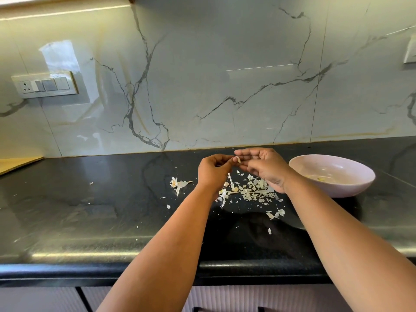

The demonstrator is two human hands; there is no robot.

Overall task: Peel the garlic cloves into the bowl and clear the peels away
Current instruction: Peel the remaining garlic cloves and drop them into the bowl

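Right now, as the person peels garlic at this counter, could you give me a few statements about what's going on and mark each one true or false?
1. Both hands hold one garlic clove between them, above the countertop. True: the left hand and right hand meet at it.
2. The bowl stands to the left of the hands. False: it stands to their right.
3. Most of the peels lie on the counter below the hands. True.
4. The bowl is heaped full of cloves. False: only a few small pieces show at its bottom.
5. The countertop is white marble. False: it is dark; the wall behind it is the veined white surface.
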